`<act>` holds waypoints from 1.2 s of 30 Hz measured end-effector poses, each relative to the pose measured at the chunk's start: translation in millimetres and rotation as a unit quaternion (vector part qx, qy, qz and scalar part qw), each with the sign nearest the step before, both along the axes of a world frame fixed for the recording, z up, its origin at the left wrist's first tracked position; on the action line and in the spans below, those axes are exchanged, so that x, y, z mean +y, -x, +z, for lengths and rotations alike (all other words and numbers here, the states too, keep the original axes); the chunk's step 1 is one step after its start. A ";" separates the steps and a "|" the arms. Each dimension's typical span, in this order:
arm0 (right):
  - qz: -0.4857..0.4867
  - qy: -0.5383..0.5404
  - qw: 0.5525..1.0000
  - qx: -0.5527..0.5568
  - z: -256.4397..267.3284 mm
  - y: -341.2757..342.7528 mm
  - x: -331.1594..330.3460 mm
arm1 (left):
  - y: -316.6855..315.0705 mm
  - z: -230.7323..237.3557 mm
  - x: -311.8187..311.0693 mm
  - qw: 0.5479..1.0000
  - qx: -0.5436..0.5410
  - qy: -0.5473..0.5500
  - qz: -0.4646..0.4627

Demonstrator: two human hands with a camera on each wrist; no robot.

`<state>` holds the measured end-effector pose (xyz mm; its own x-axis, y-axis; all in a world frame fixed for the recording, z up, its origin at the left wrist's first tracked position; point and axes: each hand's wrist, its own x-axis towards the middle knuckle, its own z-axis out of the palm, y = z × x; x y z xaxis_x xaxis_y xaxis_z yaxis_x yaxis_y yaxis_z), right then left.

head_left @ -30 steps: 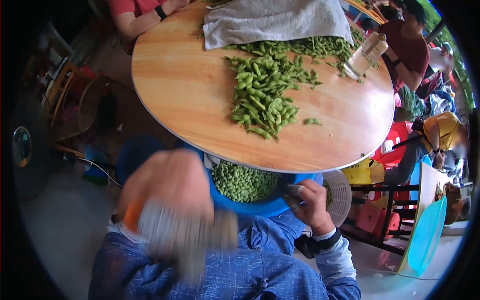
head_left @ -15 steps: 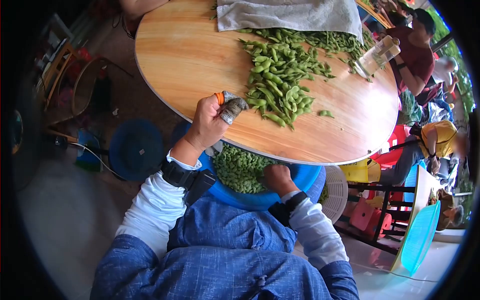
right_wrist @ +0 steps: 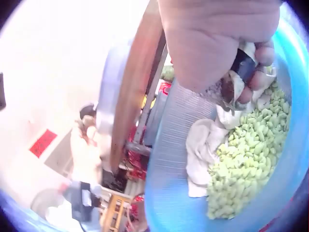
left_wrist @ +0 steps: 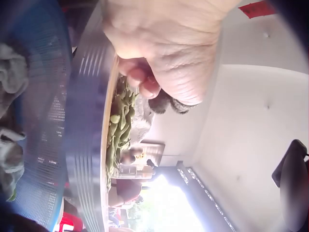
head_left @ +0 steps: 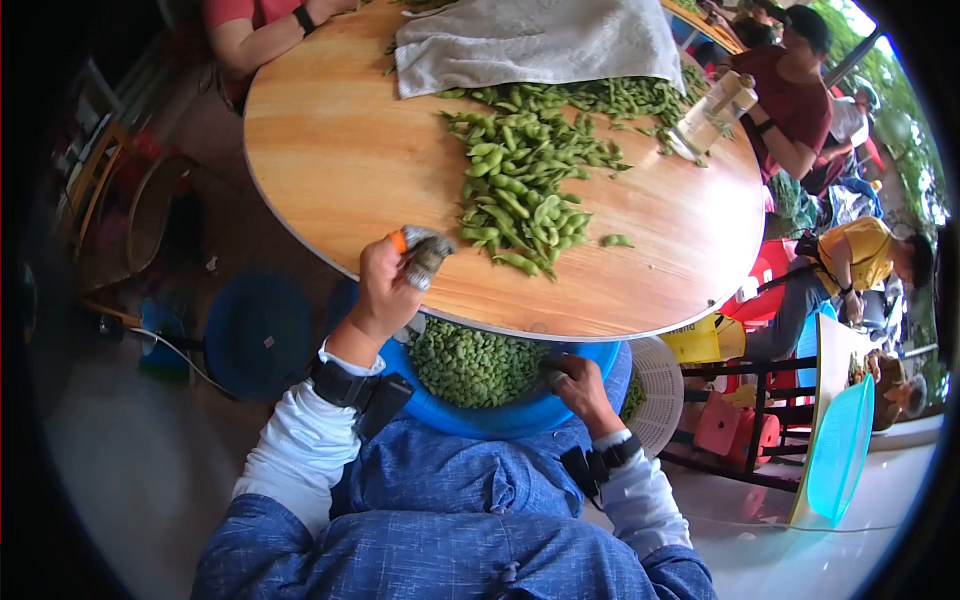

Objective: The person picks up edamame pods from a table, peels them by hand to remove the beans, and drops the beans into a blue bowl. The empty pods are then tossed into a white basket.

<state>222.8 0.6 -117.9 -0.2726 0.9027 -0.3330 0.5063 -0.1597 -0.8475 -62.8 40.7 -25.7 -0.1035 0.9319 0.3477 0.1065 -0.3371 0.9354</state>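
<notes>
My left hand (head_left: 376,295) hovers at the near edge of the round wooden table (head_left: 340,150), its fingers curled. Grey cloth covers (left_wrist: 178,106) and an orange band (head_left: 398,242) sit on its fingertips; no pod shows in them. A pile of green soybean pods (head_left: 520,190) lies just beyond. My right hand (head_left: 588,392) is at the right rim of a blue basin (head_left: 480,426) on my lap, its fingers curled inward. They wear worn cloth covers and a black band (right_wrist: 244,65). Shelled green beans (head_left: 470,362) fill the basin below.
A grey towel (head_left: 530,45) covers more pods at the back, beside a clear bottle (head_left: 712,115). One loose pod (head_left: 617,241) lies apart. A white basket (head_left: 668,400) stands right of the basin, a blue tub (head_left: 258,335) to the left. Other people sit around.
My left hand came up from a blur over my lap to the table, then drew back slightly from the pods. The right hand moved over the beans, then back to the rim.
</notes>
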 end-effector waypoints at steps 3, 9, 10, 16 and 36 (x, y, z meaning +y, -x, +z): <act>-0.130 0.055 0.979 0.147 32.7 -11.0 -16.1 | -14.2 8.1 -23.5 0.998 0.056 -0.039 0.001; -0.283 -0.009 0.942 0.178 32.3 -90.5 -37.2 | -39.1 27.6 -48.2 0.960 -0.009 0.152 -0.236; -0.307 -0.025 0.943 0.124 29.2 -105.8 -38.6 | -45.4 21.0 -50.3 0.944 0.045 0.147 -0.291; -0.331 -0.083 0.927 -0.156 -19.9 -160.0 -71.0 | -135.4 -77.1 -17.9 0.887 0.253 0.116 -0.369; -0.265 0.045 0.956 -0.115 -16.8 -144.7 -75.4 | -188.1 -208.2 31.4 0.933 0.348 -0.038 -0.087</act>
<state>367.4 -74.7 -134.7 0.3052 0.8584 -0.4122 0.5057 -0.5129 -0.6937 125.3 72.0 -233.9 0.3222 0.8838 0.3394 0.6160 -0.4679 0.6337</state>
